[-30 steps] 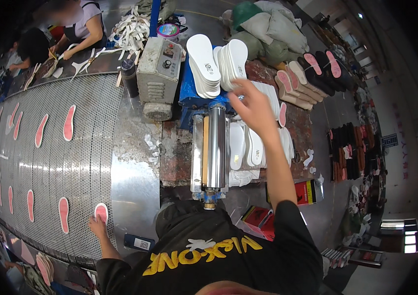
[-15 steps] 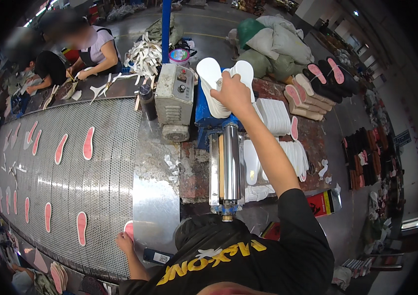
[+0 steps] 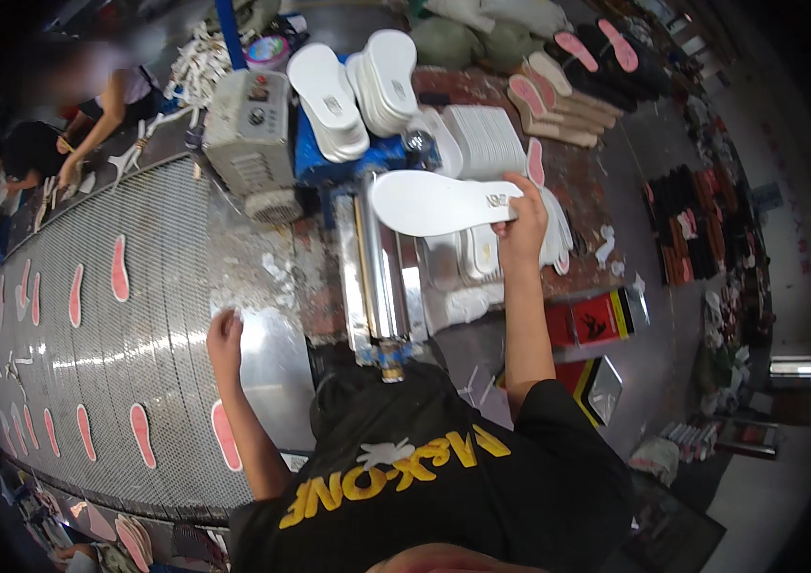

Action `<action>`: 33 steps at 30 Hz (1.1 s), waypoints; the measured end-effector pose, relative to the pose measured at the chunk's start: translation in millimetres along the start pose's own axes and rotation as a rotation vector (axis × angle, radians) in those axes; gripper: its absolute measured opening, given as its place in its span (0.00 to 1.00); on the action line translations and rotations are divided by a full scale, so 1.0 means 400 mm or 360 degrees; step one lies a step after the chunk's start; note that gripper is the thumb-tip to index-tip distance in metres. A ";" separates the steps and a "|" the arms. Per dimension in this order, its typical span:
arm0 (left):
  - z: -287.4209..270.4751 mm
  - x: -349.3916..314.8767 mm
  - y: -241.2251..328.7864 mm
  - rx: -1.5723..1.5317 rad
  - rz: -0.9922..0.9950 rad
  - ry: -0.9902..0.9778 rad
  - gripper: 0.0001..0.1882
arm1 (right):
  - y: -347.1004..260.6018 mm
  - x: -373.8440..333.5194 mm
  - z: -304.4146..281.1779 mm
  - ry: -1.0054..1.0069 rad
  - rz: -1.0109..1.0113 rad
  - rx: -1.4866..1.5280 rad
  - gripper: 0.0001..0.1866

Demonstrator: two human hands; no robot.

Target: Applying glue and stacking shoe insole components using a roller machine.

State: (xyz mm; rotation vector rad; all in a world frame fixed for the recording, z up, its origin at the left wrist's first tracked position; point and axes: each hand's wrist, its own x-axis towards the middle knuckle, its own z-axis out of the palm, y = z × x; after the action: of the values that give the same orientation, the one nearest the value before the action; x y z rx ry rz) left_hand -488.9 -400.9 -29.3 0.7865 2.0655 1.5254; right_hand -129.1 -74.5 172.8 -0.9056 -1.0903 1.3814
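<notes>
My right hand (image 3: 523, 218) grips a white insole (image 3: 429, 203) by its narrow printed end. The insole lies sideways above the shiny steel roller (image 3: 390, 277) of a small gluing machine. My left hand (image 3: 225, 336) hovers near the seam between the mesh conveyor belt (image 3: 176, 329) and a bare metal plate (image 3: 276, 382). Its fingers are loosely bent and apart from the thumb, with nothing visible in them. Just below it, a pink insole (image 3: 227, 435) lies on the belt edge, partly behind my left forearm. Two stacks of white insoles (image 3: 327, 91) stand on the blue machine top (image 3: 329, 170).
A grey motor box (image 3: 248, 119) stands left of the roller. More white insoles (image 3: 484, 141) fill rows on the right, before beige shoe forms (image 3: 568, 115). Several pink insoles (image 3: 120, 267) lie spaced along the belt. A person's arm (image 3: 100, 124) reaches over the far bench.
My right hand has come from the stacks towards me with one white insole. My left hand has let go of the pink insole and lifted away. The view has shifted.
</notes>
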 end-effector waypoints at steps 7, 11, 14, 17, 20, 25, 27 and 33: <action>0.270 0.140 0.451 0.0155 0.0530 -0.1028 0.32 | 0.191 -0.061 -0.166 0.0336 0.0026 -0.0583 0.14; 0.322 0.147 0.526 0.0427 0.1021 -0.1332 0.41 | 0.236 -0.116 -0.094 0.0000 0.0288 -0.0396 0.16; 0.319 0.144 0.527 0.0657 0.1082 -0.1323 0.43 | 0.223 -0.161 -0.095 -0.0351 0.0409 -0.0366 0.17; 0.277 0.148 0.509 0.0816 0.1168 -0.1241 0.41 | 0.220 -0.223 -0.147 -0.0457 0.0513 -0.0245 0.17; 0.207 0.166 0.479 0.0933 0.1193 -0.1201 0.38 | 0.251 -0.293 -0.237 -0.0695 0.0929 -0.0399 0.15; 0.094 0.184 0.346 0.0970 0.1135 -0.1024 0.36 | 0.404 -0.414 -0.396 -0.1173 0.1570 -0.0767 0.14; 0.058 0.156 0.248 0.0822 0.0925 -0.1016 0.36 | 0.481 -0.450 -0.442 -0.1189 0.1663 -0.1389 0.14; -0.027 -0.162 -0.123 -0.0901 -0.0786 -0.0457 0.27 | 0.569 -0.458 -0.544 -0.0939 0.1771 -0.1273 0.13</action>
State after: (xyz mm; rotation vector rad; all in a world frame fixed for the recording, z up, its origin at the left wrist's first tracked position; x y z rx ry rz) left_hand -457.1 -463.7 -71.9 0.2334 1.3733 1.4871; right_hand 31.6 -224.7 -117.7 -1.9474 -1.7620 2.2414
